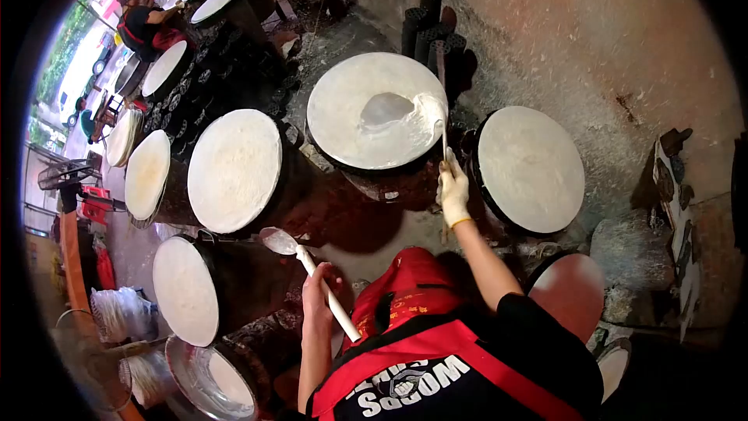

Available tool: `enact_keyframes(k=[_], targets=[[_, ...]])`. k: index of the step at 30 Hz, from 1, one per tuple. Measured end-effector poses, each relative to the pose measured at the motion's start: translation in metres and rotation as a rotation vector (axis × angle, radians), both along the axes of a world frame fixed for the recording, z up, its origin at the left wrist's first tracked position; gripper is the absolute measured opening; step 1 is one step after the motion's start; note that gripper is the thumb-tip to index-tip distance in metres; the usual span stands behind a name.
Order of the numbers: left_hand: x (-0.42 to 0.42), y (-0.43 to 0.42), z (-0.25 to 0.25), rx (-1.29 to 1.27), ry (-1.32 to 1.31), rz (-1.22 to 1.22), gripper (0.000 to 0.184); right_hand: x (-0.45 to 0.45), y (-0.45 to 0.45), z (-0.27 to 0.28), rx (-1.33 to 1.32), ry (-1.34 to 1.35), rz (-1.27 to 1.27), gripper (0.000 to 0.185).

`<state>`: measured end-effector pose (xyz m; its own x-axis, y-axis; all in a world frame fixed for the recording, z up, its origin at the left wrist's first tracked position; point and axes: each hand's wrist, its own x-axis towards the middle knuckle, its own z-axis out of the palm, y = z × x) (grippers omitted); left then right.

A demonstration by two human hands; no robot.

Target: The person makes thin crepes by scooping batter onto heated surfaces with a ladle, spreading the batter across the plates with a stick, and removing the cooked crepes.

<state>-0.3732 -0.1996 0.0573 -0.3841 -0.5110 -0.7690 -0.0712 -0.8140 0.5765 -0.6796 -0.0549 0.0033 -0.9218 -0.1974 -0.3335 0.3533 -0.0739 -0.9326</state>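
The gloved right hand [453, 189] gripped a thin tool [444, 137] reaching white paste [428, 115] on the round griddle [362, 166], upper centre. The bare left hand [318, 290] gripped a white-smeared ladle [279, 241], lower centre. A lower-left basin [181, 365] held something white.

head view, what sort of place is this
Probably a small workshop making thin flatbreads or pancakes: round white sheets lie on drum-like stoves, the gloved right hand holds a tool at wet, batter-like stuff, and black, perforated briquettes stand by the wall.
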Motion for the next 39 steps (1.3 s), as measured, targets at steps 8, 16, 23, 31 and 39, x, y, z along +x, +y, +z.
enact_keyframes(k=[8,16,23,31,39], targets=[[0.003,-0.006,0.023,-0.001,0.079,-0.126,0.009,0.025,-0.058,0.001,0.047,0.034,0.216,0.040],[0.011,-0.006,0.019,-0.085,0.142,-0.073,0.011,0.063,-0.045,-0.026,0.097,0.177,0.078,0.040],[0.007,-0.002,0.042,-0.089,0.079,-0.180,0.011,0.004,-0.011,0.001,0.132,0.128,0.091,0.042],[-0.001,0.004,0.042,-0.073,0.100,-0.184,0.010,0.067,-0.005,-0.009,0.193,0.459,0.584,0.042],[-0.005,0.011,0.041,-0.026,0.097,-0.179,0.010,-0.047,0.009,-0.032,0.320,0.379,0.643,0.041]])
